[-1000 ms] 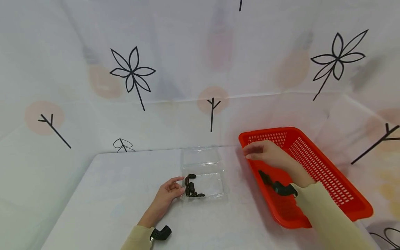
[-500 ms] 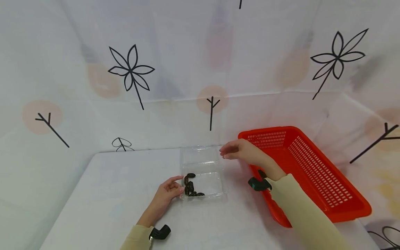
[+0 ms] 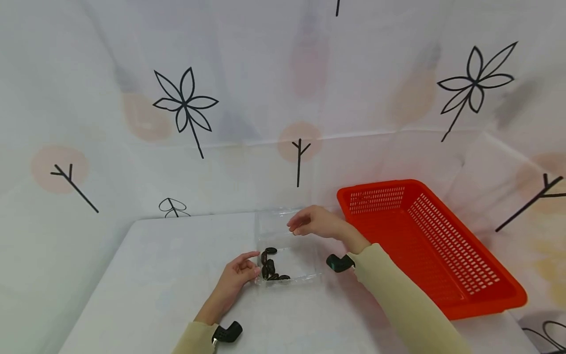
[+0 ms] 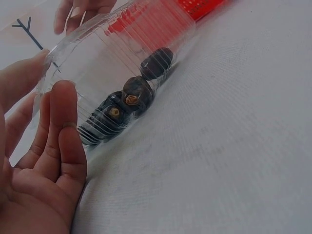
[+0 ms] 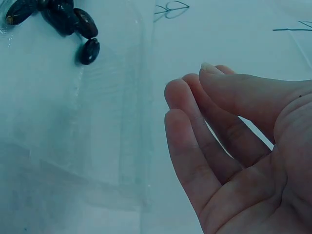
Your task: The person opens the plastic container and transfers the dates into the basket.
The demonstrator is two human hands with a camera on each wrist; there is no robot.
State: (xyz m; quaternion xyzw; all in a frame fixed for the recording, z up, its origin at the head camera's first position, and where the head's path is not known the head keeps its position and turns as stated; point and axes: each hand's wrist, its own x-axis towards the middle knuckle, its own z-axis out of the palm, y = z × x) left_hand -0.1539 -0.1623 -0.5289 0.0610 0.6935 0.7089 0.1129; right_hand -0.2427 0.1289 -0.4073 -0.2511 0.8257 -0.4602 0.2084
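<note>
A clear plastic box (image 3: 295, 265) lies on the white table with its lid (image 3: 275, 220) folded back. Several dark, glossy oval fruits (image 3: 270, 266) cluster along its left and near sides, some with a brownish stem end in the left wrist view. My left hand (image 3: 239, 276) holds the box's left edge, thumb tip at the rim. Over the area between lid and box hovers my right hand (image 3: 316, 222), fingers loosely bent. In the right wrist view, no object shows between the thumb (image 5: 243, 92) and fingers.
A red perforated plastic basket (image 3: 451, 263) stands on the right, beyond my right sleeve (image 3: 398, 290). Behind the table hangs a white cloth (image 3: 247, 118) printed with plant drawings. Black devices (image 3: 228, 332) are strapped to both wrists.
My right hand has moved left from over the red basket's rim to above the plastic box. The left hand and the dark fruits stay where they were.
</note>
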